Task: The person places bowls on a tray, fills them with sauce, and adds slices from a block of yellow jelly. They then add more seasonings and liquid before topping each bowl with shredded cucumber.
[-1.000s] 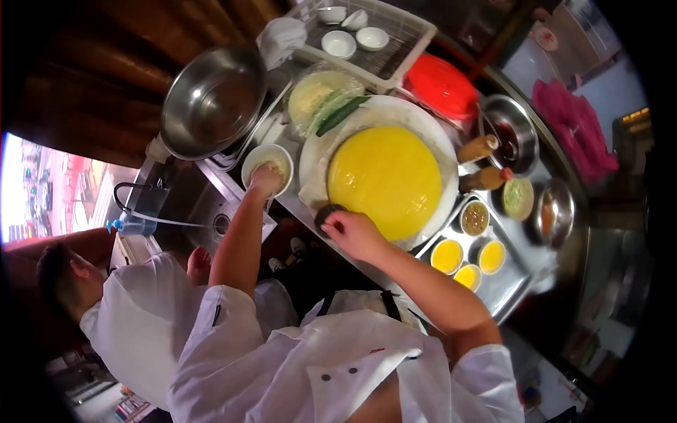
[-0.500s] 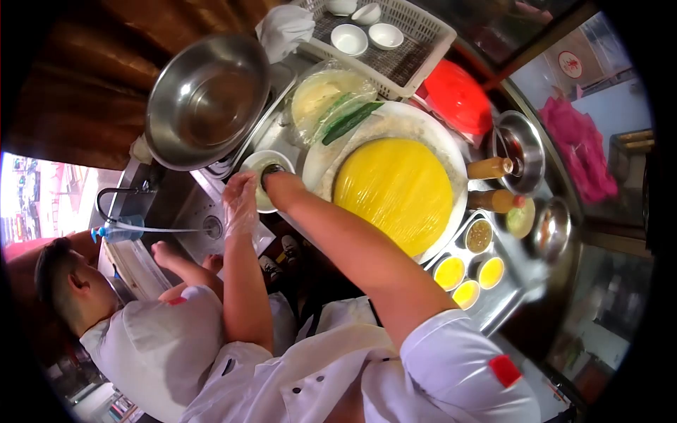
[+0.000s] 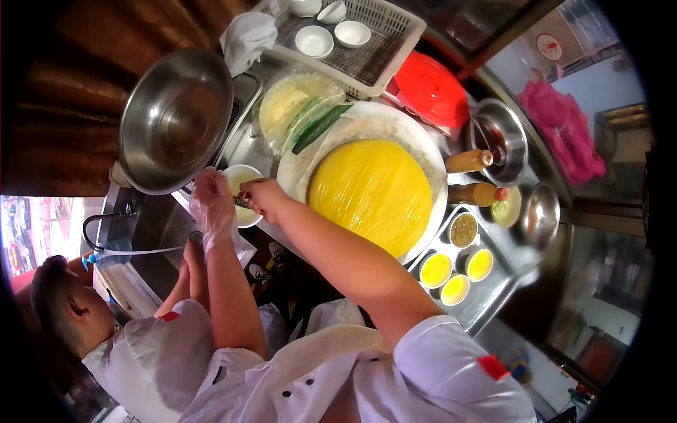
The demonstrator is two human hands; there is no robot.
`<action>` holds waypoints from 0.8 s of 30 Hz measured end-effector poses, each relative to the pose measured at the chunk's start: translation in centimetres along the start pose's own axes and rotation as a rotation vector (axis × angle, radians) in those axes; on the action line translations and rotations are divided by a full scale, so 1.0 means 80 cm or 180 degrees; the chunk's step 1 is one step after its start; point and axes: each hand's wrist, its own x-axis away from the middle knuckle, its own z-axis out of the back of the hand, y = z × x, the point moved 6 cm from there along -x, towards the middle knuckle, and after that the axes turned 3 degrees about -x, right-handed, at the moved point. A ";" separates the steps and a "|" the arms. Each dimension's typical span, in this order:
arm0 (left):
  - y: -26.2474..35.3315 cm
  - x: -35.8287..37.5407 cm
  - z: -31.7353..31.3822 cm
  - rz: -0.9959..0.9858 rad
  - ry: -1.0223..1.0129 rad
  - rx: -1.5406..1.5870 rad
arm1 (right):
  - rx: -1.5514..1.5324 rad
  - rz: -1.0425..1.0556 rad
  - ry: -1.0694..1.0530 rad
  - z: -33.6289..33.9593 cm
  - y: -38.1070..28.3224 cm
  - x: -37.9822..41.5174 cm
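Note:
My left hand, in a clear plastic glove, is at the left side of a white bowl. Its fingers look curled together; what they hold, if anything, is hidden. My right hand is bare and closed around a dark, shiny utensil whose kind I cannot make out, over the bowl's right part. Pale contents show inside the bowl. To the right, a large yellow round sheet under plastic film lies on a wide white round board.
A cucumber lies beside a plastic-wrapped pale stack. Around are a steel basin, a basket with white bowls, a red lid, two bottles and filled cups. A co-worker is at the left, by the sink.
The view has shifted, so the counter items appear further left. My right hand has drawn back from inside the bowl, and the dark utensil now shows. The co-worker's hands have moved.

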 end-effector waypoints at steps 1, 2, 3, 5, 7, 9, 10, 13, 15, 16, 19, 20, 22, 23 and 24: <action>0.014 0.000 -0.009 -0.0141 -0.0393 -0.0778 | -0.0363 0.0018 -0.0058 0.013 -0.002 0.007; 0.023 0.004 -0.020 -0.0273 -0.0774 -0.1558 | -0.0719 0.0031 -0.0126 0.023 -0.010 0.023; 0.026 0.009 -0.033 -0.0241 -0.1241 -0.1578 | -0.0624 0.0237 0.0084 0.042 -0.024 0.038; 0.062 0.021 -0.054 -0.0104 -0.1592 -0.1464 | -0.0567 0.0669 0.0430 0.077 -0.057 0.076; 0.112 0.041 -0.080 0.0004 -0.2030 -0.1021 | -0.0403 0.1013 0.0699 0.112 -0.088 0.116; 0.138 0.054 -0.130 -0.0268 -0.2104 -0.0309 | 0.0261 0.1555 0.1054 0.157 -0.120 0.148; 0.137 0.060 -0.167 -0.0507 -0.2099 0.0084 | 0.0735 0.1969 0.1261 0.182 -0.132 0.155; 0.174 0.083 -0.255 -0.0797 -0.2213 0.0510 | 0.1183 0.2158 0.1492 0.223 -0.181 0.205; 0.181 0.089 -0.304 -0.1008 -0.2145 0.0818 | 0.1808 0.2331 0.1946 0.252 -0.203 0.216; 0.189 0.094 -0.320 -0.1073 -0.2352 0.0696 | 0.1810 0.2348 0.1965 0.260 -0.207 0.215; 0.193 0.103 -0.344 -0.1450 -0.2543 0.0322 | 0.1984 0.2121 0.2309 0.287 -0.200 0.211; 0.195 0.106 -0.342 -0.1744 -0.2501 0.0057 | 0.2076 0.2230 0.2332 0.289 -0.194 0.208; 0.194 0.108 -0.329 -0.2003 -0.2472 -0.0032 | 0.2143 0.2345 0.2379 0.289 -0.181 0.203; 0.197 0.111 -0.319 -0.2246 -0.2415 -0.0116 | 0.2189 0.2394 0.2433 0.287 -0.172 0.204; 0.196 0.112 -0.313 -0.2273 -0.2426 -0.0111 | 0.2238 0.2447 0.2488 0.285 -0.165 0.205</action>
